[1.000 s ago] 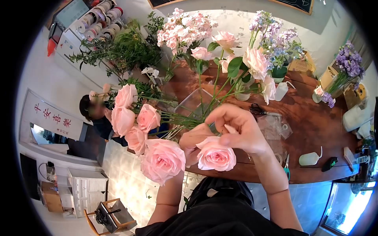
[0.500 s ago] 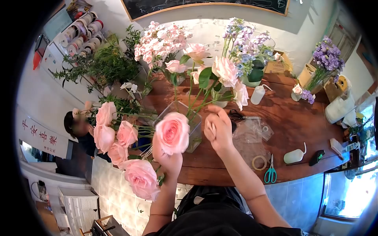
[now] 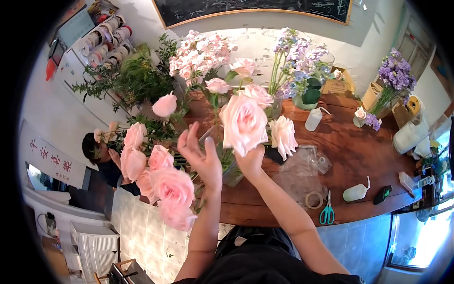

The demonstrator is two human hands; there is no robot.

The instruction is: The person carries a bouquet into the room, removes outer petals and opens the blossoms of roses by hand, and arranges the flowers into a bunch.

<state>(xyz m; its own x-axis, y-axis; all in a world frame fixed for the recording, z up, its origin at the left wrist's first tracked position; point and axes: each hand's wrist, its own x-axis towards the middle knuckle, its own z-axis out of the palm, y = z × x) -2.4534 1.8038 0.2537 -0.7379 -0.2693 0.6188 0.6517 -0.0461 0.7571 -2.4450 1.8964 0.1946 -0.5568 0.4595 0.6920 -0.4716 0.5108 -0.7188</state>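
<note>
A large pale pink rose [image 3: 243, 124] stands in front of me with my right hand [image 3: 250, 164] closed just under its bloom; the stem is mostly hidden by hand and petals. To its left, my left hand [image 3: 204, 163] is open, fingers spread and pointing up. Behind both hands is a clear glass vase [image 3: 231, 176], largely covered. A cluster of pink roses [image 3: 174, 188] leans out to the left of my left hand. Another pale rose [image 3: 283, 136] hangs to the right of my right hand, and smaller pink roses [image 3: 217, 85] rise behind.
Teal scissors [image 3: 327, 214], a tape roll [image 3: 313, 200] and clear plastic wrapping [image 3: 298, 173] lie on the wooden table [image 3: 265, 206]. Squeeze bottles [image 3: 355, 192] stand to the right. Purple flowers [image 3: 396, 73] and greenery [image 3: 142, 78] line the back. A person [image 3: 101, 158] is at the left.
The large rose has moved up and right from my left hand to my right hand. My left hand has opened. The view has shifted slightly.
</note>
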